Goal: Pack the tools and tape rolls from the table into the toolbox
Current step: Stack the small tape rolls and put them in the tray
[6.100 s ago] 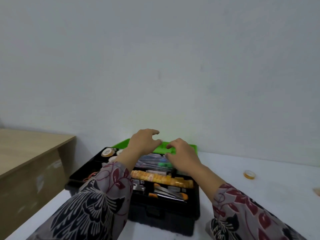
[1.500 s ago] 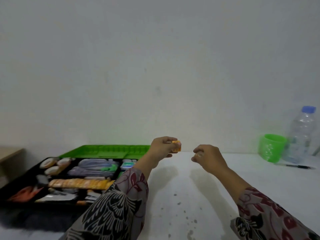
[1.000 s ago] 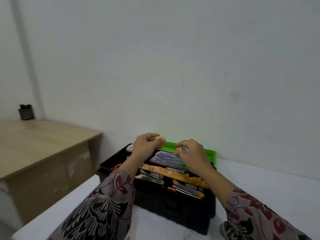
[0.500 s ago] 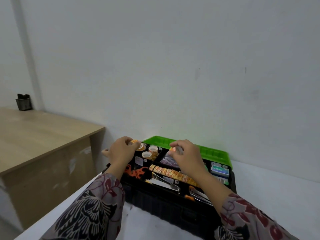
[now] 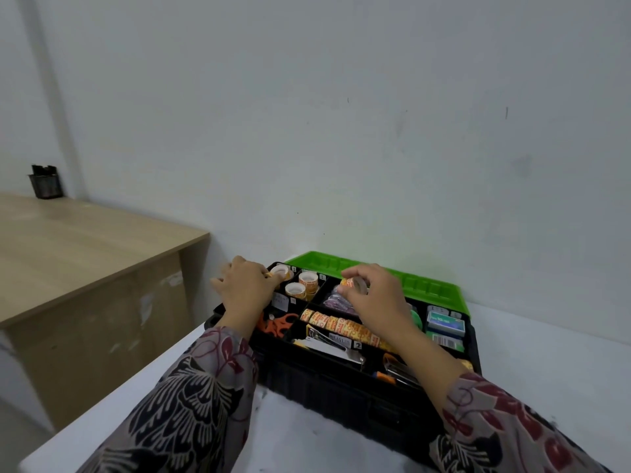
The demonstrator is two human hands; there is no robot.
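While the right hand (image 5: 375,300) pinches a tape roll (image 5: 355,285) above the toolbox (image 5: 341,387) at frame centre, left hand (image 5: 244,290) fingers curl on another roll (image 5: 282,272), upper-left compartment.

The white surface (image 5: 553,363) runs from the lower left corner of the frame across to the right edge, meeting the wall (image 5: 341,131) at the back. In the lower middle, a black toolbox (image 5: 334,384) stands directly on it, its green lid (image 5: 426,288) open and tipped back toward the wall. A few faint dark marks show on the surface in front of the toolbox.
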